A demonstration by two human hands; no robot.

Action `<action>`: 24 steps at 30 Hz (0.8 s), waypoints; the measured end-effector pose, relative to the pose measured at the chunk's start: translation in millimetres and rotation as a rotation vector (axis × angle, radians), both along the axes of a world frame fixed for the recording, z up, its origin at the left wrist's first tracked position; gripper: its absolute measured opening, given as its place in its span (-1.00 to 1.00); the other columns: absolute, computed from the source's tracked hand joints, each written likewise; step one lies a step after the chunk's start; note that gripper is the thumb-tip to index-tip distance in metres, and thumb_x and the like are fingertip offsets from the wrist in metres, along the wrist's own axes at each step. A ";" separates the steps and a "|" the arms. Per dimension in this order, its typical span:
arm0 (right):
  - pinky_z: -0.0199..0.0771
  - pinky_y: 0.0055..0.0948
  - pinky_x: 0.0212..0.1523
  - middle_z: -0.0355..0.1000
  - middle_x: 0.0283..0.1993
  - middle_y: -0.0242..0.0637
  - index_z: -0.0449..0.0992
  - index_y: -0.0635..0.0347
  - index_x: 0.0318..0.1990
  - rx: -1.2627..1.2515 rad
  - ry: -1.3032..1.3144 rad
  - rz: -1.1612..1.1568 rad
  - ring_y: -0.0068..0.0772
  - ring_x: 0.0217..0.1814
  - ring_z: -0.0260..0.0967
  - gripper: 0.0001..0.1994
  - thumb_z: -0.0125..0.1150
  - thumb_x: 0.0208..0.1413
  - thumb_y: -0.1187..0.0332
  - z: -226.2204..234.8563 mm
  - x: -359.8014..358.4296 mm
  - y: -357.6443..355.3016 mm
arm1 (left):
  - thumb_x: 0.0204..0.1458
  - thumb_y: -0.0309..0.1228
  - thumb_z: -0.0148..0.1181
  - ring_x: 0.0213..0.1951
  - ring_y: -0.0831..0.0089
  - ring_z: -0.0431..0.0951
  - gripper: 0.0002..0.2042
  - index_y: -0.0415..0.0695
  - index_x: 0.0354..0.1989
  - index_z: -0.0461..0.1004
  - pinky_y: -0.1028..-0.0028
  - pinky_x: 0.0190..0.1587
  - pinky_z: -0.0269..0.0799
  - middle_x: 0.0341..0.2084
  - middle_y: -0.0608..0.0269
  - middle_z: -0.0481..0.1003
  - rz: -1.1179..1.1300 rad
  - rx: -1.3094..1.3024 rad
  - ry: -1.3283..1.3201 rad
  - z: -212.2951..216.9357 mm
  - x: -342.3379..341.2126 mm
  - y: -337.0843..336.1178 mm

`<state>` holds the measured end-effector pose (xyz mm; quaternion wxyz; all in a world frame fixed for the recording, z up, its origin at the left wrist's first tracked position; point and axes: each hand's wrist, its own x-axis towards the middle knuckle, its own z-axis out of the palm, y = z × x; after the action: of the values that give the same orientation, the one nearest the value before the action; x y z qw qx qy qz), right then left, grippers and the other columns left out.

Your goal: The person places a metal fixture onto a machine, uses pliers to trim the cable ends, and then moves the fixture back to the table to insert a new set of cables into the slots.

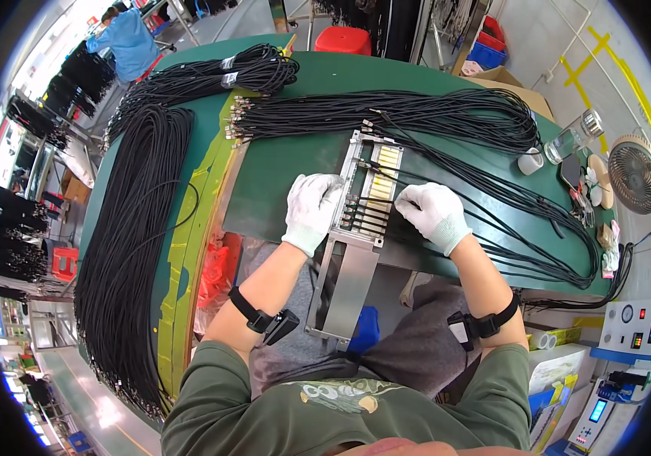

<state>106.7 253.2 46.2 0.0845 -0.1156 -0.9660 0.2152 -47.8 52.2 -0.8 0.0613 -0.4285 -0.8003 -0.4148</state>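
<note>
Metal fixture (362, 199), a long silvery jig with a row of slots and a pale yellow strip down its upper half, is lying across the near edge of the green counter (287, 163), its plain lower plate hanging out over the person's lap. Several black cables (493, 205) are sitting side by side in the slots at its middle, their metal ends pointing left and their lengths trailing off to the right in a wide loop.

Both hands are wearing white gloves. The left hand (312, 209) is resting flat against the left edge of the fixture, fingers held together and curled slightly over the rim; its grip is loose, pressing rather than clamping on anything. The right hand (433, 213) is lying on the fixture's right side, its grip pinched together on one cable just where it is leaving the slots.

A thick bundle of black cables (386, 114) with bare metal tips is spreading across the counter just beyond the fixture. Another large hank of black cables (131, 251) is draping along the counter's left edge. A clear jar (575, 135) and a small fan (633, 176) are standing at the far right.
</note>
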 end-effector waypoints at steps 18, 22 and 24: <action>0.39 -0.20 -0.13 0.49 -0.38 -0.29 0.58 0.05 -0.38 0.282 0.059 -0.112 -0.13 -0.19 0.39 -0.82 0.29 0.01 0.17 -10.2 -12.8 16.8 | -0.06 -0.15 0.28 0.23 -0.15 0.25 -0.72 0.30 -0.11 0.66 -0.14 0.33 -0.02 0.20 -0.06 0.34 -0.137 -0.277 0.350 18.8 26.8 19.4; 0.38 -0.22 -0.12 0.48 -0.36 -0.31 0.58 0.05 -0.36 0.237 0.063 -0.073 -0.15 -0.18 0.38 -0.82 0.32 -0.02 0.19 -7.8 -7.3 28.4 | -0.04 -0.06 0.27 0.24 -0.08 0.27 -0.78 0.22 -0.27 0.67 -0.01 0.36 -0.04 0.17 -0.03 0.39 -0.087 -0.171 0.299 -2.5 18.0 14.3; 0.37 -0.23 -0.12 0.48 -0.35 -0.31 0.58 0.05 -0.34 0.187 0.093 -0.028 -0.15 -0.18 0.37 -0.82 0.32 -0.03 0.19 -5.1 -5.5 27.0 | -0.03 -0.12 0.28 0.20 -0.06 0.33 -0.81 0.10 -0.34 0.65 0.03 0.32 0.06 0.11 0.01 0.44 0.033 0.025 0.081 -6.0 6.2 16.7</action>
<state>101.2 280.3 41.1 0.1425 -0.1106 -0.9752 0.1281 -41.6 68.9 -6.8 0.1062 -0.4309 -0.7989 -0.4060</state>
